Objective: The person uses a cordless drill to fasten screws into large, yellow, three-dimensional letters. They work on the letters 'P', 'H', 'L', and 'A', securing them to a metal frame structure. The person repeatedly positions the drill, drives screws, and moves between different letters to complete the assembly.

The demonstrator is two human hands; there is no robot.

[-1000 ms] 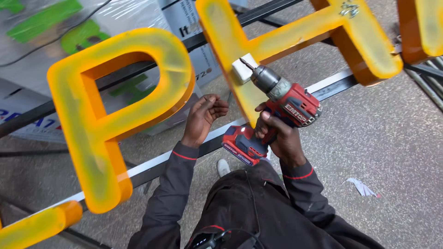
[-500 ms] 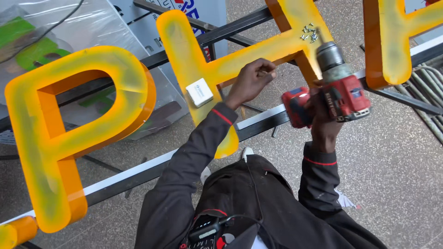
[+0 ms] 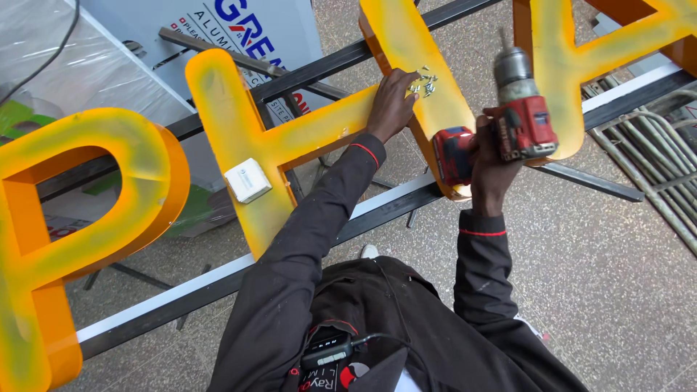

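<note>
At the far left a large orange channel letter with a yellow-sprayed face and a rounded bowl point(image 3: 72, 218) rests on the long dark metal rails with white strips point(image 3: 181, 297) that run diagonally across the view. Behind it lie clear plastic sheeting point(image 3: 65, 65) and a white printed board point(image 3: 239, 36).

Next to the right is a big orange and yellow letter made of 2 uprights and a crossbar point(image 3: 239, 138). A small white rectangular box point(image 3: 247, 181) sits on its left upright. The left hand point(image 3: 392, 105), on a black sleeve with a red cuff line, lies palm down on the crossbar where it joins the right upright, fingers spread and loosely curled. Its fingertips are just beside, perhaps touching, a small heap of silver screws point(image 3: 423, 81) on the yellow face. It is too small to tell whether any screw is pinched between the fingers.

Further right, the right hand point(image 3: 488, 156) is closed firmly around the grip of a red and black cordless drill with a grey chuck point(image 3: 512, 120). The drill is held upright above the lower end of the right upright, its bit pointing away from the person.

A third orange and yellow letter point(image 3: 581, 65) stands just beyond the drill. Grey metal bars point(image 3: 653, 174) lie on the speckled concrete floor point(image 3: 617, 290) at the right edge.
</note>
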